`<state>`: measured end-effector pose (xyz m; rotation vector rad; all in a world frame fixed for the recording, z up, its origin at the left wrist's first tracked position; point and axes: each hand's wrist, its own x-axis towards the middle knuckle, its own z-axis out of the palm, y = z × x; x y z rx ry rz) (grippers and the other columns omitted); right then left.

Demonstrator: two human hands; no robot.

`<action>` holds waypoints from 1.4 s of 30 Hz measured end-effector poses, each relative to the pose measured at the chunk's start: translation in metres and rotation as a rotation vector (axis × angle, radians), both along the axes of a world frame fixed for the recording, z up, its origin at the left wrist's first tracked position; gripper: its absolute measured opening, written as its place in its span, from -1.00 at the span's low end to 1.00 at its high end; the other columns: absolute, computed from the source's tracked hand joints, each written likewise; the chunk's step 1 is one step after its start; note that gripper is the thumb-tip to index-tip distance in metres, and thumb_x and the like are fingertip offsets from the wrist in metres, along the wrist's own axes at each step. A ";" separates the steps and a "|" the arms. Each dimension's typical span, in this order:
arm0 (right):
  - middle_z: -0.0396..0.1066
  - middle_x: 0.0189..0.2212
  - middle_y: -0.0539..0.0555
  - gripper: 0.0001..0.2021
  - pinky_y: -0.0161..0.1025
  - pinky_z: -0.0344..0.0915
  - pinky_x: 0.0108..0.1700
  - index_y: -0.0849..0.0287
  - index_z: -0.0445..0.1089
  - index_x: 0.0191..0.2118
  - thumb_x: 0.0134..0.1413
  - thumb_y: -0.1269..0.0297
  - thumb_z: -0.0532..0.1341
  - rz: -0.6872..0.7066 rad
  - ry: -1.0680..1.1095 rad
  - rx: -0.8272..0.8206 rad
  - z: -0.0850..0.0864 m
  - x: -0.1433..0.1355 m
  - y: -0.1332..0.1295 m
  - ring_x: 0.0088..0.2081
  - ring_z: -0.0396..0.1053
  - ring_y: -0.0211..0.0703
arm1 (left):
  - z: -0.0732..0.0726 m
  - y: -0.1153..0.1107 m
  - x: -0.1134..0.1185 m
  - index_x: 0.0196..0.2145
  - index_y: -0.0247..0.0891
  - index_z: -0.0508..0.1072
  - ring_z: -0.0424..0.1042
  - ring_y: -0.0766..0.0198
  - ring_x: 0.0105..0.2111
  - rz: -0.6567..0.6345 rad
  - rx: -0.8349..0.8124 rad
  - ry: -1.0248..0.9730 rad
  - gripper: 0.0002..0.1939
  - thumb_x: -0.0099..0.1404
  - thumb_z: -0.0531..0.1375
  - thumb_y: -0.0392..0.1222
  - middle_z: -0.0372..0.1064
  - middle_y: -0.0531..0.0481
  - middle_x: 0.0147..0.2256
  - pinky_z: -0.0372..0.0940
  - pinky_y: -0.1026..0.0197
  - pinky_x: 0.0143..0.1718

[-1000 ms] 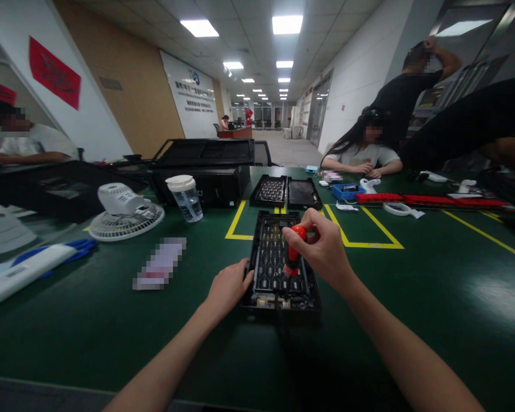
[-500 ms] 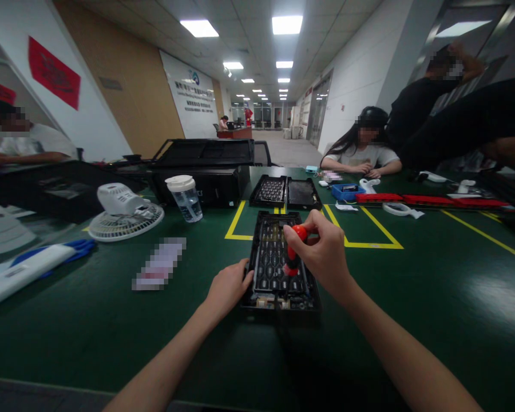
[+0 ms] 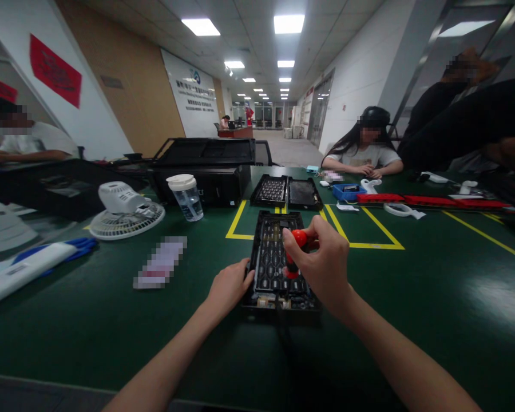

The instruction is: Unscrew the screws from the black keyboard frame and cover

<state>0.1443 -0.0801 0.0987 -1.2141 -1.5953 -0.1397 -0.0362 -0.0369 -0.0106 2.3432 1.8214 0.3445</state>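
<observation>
A black rectangular case (image 3: 266, 220) lies on the green table before me, its inside lined with rows of dark rounded cells. My left hand (image 3: 230, 286) is closed around the case's left edge, thumb on the rim and the other fingers partly hidden. Above the right half of the case, my right hand (image 3: 326, 263) grips a short red-and-black screwdriver (image 3: 299, 237) by its red top. The tool stands nearly upright, its lower red part over the cells; its tip cannot be made out. Small parts and light strips show along the case's near end.
Two black case halves (image 3: 269, 190) lie beyond, near yellow tape marks (image 3: 371, 245). Leftward are a lidded cup (image 3: 187, 200), a white fan (image 3: 126, 217) and a blue-and-white item (image 3: 34, 272). A blue box (image 3: 347, 191) and red strips (image 3: 380, 198) lie right. Other people sit and stand around.
My right hand has tilted and shifted slightly down and to the right, still holding the screwdriver. The left hand and the case stay in place.
</observation>
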 end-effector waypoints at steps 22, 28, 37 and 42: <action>0.02 -0.62 -0.13 -0.79 -0.33 0.05 -0.50 0.14 0.01 -0.49 -0.01 0.30 0.12 0.074 0.068 -0.067 -0.003 0.009 0.014 -0.60 0.05 -0.36 | 0.000 0.001 0.000 0.00 -0.18 0.24 0.41 0.18 -0.21 0.008 -0.018 0.010 -0.63 0.28 -0.04 -0.05 0.42 -0.08 -0.18 0.24 0.22 -0.24; 0.33 -0.39 0.02 -0.93 -0.24 0.29 -0.30 0.17 0.14 -0.34 0.11 0.30 0.04 0.580 0.440 -0.301 -0.005 0.010 0.021 -0.39 0.33 -0.27 | 0.001 0.001 0.000 0.00 -0.18 0.25 0.42 0.17 -0.23 0.011 -0.022 0.010 -0.63 0.28 -0.04 -0.05 0.43 -0.08 -0.19 0.25 0.22 -0.25; 0.41 -0.33 0.10 -0.90 -0.22 0.35 -0.34 0.25 0.27 -0.40 0.07 0.33 0.14 1.203 0.617 -0.538 -0.003 0.018 0.027 -0.42 0.42 -0.25 | 0.001 0.001 0.000 -0.01 -0.17 0.25 0.42 0.16 -0.24 -0.004 0.004 0.013 -0.64 0.27 -0.04 -0.05 0.43 -0.07 -0.22 0.25 0.21 -0.26; 0.25 -0.61 -0.07 -0.81 -0.36 0.22 -0.55 0.23 0.20 -0.51 0.02 0.30 0.19 1.323 0.631 -0.536 -0.008 0.019 0.028 -0.61 0.26 -0.36 | 0.001 -0.001 0.000 -0.01 -0.18 0.25 0.42 0.17 -0.25 0.003 -0.008 0.028 -0.64 0.28 -0.04 -0.06 0.43 -0.07 -0.23 0.25 0.22 -0.27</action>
